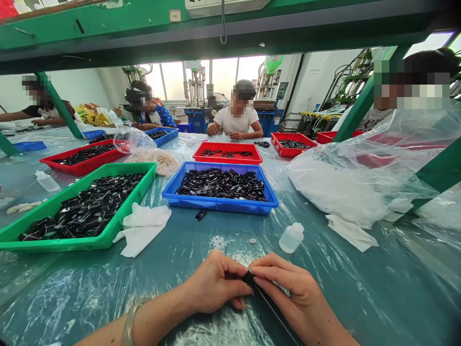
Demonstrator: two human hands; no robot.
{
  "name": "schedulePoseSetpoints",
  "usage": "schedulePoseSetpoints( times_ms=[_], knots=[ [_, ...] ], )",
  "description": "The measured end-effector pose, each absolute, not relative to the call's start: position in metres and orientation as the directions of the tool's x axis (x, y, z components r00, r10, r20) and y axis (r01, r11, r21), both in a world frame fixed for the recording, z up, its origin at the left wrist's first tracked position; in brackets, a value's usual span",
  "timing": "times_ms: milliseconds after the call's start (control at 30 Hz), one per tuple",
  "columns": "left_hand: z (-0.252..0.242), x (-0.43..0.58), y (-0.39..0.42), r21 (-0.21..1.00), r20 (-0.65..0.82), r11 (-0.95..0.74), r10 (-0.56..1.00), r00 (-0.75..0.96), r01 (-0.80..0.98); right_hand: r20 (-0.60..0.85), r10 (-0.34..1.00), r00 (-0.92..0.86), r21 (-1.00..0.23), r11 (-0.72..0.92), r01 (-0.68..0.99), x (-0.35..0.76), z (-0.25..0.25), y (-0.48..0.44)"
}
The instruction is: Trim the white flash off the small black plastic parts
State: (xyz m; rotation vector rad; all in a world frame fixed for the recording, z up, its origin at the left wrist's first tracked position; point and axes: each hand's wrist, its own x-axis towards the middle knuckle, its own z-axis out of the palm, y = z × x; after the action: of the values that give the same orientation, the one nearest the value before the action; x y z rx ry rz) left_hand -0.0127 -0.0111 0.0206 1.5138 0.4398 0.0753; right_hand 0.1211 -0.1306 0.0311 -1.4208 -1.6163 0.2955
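Note:
My left hand (215, 286) and my right hand (291, 288) meet low in the middle of the view, fingertips pinched together on a small black part (249, 277). A thin dark line runs down from the part past my right wrist. Just beyond my hands lie a heap of tiny white pieces (218, 242) and a small white squeeze bottle (291, 237) on its side. A blue tray (219, 202) full of black parts sits straight ahead, with one loose black part (200, 215) in front of it. A green tray (54, 206) of black parts sits to the left.
White cloths (142, 228) lie by the green tray. A big clear plastic bag (360, 173) fills the right side. Red trays (227, 154) and more blue trays stand farther back, where several people sit working. Plastic sheeting covers the table; a green shelf hangs overhead.

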Motion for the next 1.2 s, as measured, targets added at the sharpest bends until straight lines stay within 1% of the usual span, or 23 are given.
schedulePoseSetpoints(
  times_ms=[133, 233, 333, 433, 533, 700, 767, 933, 1033, 1100, 1200],
  knots=[
    [0.020, -0.012, -0.010, 0.975, -0.224, 0.072, 0.328, 0.918, 0.212, 0.428, 0.896, 0.117, -0.732, 0.267, 0.627, 0.120, 0.032, -0.132],
    [0.027, -0.012, -0.004, 0.975, -0.219, 0.119, 0.350, 0.911, 0.189, 0.425, 0.895, 0.132, -0.732, 0.254, 0.632, 0.120, 0.027, -0.134],
    [0.036, -0.012, 0.006, 0.978, -0.185, 0.167, 0.448, 0.874, 0.122, 0.438, 0.877, 0.200, -0.732, 0.218, 0.646, 0.122, 0.018, -0.133],
    [0.042, -0.015, 0.018, 0.972, -0.177, 0.227, 0.562, 0.808, 0.056, 0.390, 0.898, 0.202, -0.715, 0.157, 0.681, 0.124, 0.015, -0.127],
    [0.041, -0.017, 0.026, 0.959, -0.194, 0.282, 0.605, 0.772, 0.020, 0.364, 0.925, 0.107, -0.632, 0.161, 0.758, 0.123, 0.018, -0.117],
    [0.038, -0.017, 0.029, 0.939, -0.190, 0.342, 0.594, 0.781, -0.032, 0.339, 0.940, -0.038, -0.516, 0.219, 0.828, 0.111, 0.019, -0.100],
    [0.037, -0.017, 0.029, 0.926, -0.194, 0.374, 0.577, 0.793, -0.046, 0.327, 0.943, -0.061, -0.458, 0.214, 0.863, 0.104, 0.015, -0.092],
    [0.035, -0.016, 0.028, 0.898, -0.209, 0.436, 0.547, 0.811, -0.062, 0.340, 0.939, -0.049, -0.282, 0.151, 0.947, 0.094, -0.002, -0.074],
    [0.033, -0.015, 0.027, 0.886, -0.220, 0.460, 0.528, 0.820, -0.058, 0.345, 0.933, -0.101, -0.187, 0.173, 0.967, 0.094, -0.010, -0.071],
    [0.032, -0.015, 0.026, 0.882, -0.224, 0.469, 0.510, 0.830, -0.050, 0.343, 0.929, -0.138, -0.147, 0.199, 0.969, 0.096, -0.013, -0.073],
    [0.032, -0.015, 0.023, 0.884, -0.218, 0.465, 0.492, 0.843, -0.043, 0.342, 0.924, -0.169, -0.127, 0.223, 0.966, 0.099, -0.013, -0.076]
  ],
)
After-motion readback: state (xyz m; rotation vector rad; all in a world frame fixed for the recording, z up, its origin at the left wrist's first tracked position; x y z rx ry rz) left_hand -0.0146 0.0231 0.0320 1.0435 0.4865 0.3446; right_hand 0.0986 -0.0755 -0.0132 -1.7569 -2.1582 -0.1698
